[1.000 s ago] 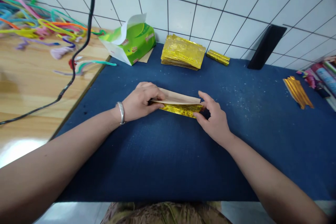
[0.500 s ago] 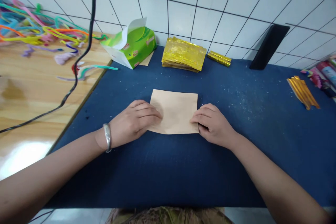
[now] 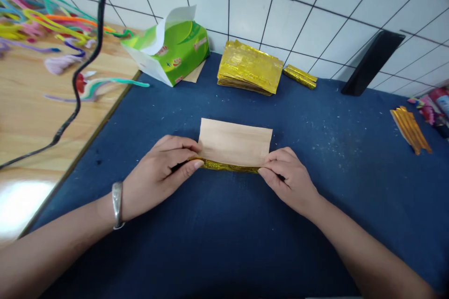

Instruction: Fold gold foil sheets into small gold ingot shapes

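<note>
A sheet of tan paper [image 3: 235, 142] with a shiny gold underside lies on the dark blue tabletop in front of me. Its near edge is turned up, so a narrow gold strip shows along the front. My left hand [image 3: 164, 166] pinches the left end of that fold between thumb and fingers. At the opposite end, my right hand [image 3: 289, 175] grips the fold the same way. A silver bangle [image 3: 118, 205] circles my left wrist. The fingertips partly cover both ends of the fold.
Behind the sheet sit a stack of gold paper [image 3: 249, 67], small gold rolls [image 3: 300, 76] and a green tissue pack [image 3: 182, 49]. A black object [image 3: 373, 63] leans on the tiles. Folded gold strips [image 3: 411, 129] lie right; a black cable [image 3: 75, 88] and pipe cleaners [image 3: 45, 21] are left.
The sheet lay flat, tan side up; now its near edge is folded up, showing gold. Both hands have closed on the fold's ends. The camera view has shifted slightly.
</note>
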The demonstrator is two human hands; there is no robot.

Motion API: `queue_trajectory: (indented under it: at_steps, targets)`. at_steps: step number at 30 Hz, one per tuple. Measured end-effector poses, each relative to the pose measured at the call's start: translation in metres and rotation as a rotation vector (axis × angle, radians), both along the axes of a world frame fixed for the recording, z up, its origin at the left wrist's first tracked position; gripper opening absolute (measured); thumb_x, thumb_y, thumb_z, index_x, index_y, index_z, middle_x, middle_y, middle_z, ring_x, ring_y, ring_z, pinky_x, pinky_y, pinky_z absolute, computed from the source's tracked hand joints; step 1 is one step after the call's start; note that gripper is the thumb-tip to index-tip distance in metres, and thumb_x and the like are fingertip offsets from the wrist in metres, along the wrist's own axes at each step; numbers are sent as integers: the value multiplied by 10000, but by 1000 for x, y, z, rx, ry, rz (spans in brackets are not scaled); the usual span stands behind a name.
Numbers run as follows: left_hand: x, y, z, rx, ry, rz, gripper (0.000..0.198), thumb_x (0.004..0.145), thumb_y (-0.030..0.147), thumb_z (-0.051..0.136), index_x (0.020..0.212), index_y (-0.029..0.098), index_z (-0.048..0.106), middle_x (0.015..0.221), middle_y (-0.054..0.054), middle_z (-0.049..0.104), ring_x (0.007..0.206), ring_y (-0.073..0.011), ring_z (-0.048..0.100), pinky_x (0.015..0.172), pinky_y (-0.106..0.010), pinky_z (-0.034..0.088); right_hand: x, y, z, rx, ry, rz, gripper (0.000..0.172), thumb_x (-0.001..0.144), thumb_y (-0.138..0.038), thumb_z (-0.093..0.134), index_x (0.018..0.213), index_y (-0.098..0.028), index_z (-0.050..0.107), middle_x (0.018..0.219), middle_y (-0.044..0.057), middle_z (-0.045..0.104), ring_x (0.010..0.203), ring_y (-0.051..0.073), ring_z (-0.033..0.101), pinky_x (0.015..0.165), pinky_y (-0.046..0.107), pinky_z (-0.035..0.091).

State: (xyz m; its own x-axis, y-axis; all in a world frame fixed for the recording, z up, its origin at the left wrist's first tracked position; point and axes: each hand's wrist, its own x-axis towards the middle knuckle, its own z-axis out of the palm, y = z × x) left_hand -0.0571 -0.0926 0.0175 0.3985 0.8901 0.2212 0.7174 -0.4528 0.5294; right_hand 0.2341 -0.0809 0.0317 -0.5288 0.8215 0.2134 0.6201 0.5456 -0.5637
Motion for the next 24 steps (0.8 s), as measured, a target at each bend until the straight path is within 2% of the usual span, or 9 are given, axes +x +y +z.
queue_trajectory:
  at_steps: [5, 12, 15, 17, 20, 24]
  targets:
    - [3, 4, -3, 4, 35, 48, 159, 852, 310, 508, 787, 200, 601, 1005, -46, 596, 926, -196, 537, 850, -394, 418, -7, 0, 0, 18, 10, -79, 231, 878, -261, 496, 690, -205, 617, 731, 11, 586, 722, 138, 510, 729, 329, 427]
    - [7, 3, -4, 32, 80, 96, 193, 808, 328, 564, 680, 188, 528, 969, -44, 607, 876, -187, 529, 809, -379, 423, -12, 4, -4, 35, -154, -165, 257, 817, -277, 543, 576, -190, 527, 682, 26, 531, 705, 160, 473, 699, 339, 404]
    - [6, 2, -3, 8, 32, 76, 167, 806, 328, 580, 722, 185, 556, 988, -43, 600, 909, -185, 534, 832, -364, 429, -11, 4, -5, 47, -115, -153, 240, 797, -278, 575, 583, -188, 516, 700, 26, 539, 724, 162, 474, 708, 336, 405]
    - [3, 1, -1, -27, -19, 59, 125, 810, 315, 586, 811, 189, 587, 998, -42, 595, 924, -175, 543, 833, -334, 442, -9, 3, -4, 40, -49, -122, 168, 799, -265, 584, 650, -190, 558, 737, 26, 560, 759, 162, 486, 730, 332, 413]
    - [-3, 1, 3, -98, -88, -32, 92, 828, 254, 571, 893, 195, 597, 969, -32, 601, 898, -143, 563, 802, -278, 461, -4, 2, -1, 15, 30, -51, 62, 805, -227, 590, 754, -193, 602, 803, 25, 593, 813, 156, 506, 767, 322, 419]
    - [-11, 8, 10, -178, -130, -308, 63, 839, 177, 541, 854, 199, 597, 909, -20, 629, 877, -128, 580, 792, -268, 462, 1, 3, 4, -56, 36, 64, 57, 809, -204, 594, 762, -211, 625, 814, 0, 613, 825, 141, 523, 813, 324, 403]
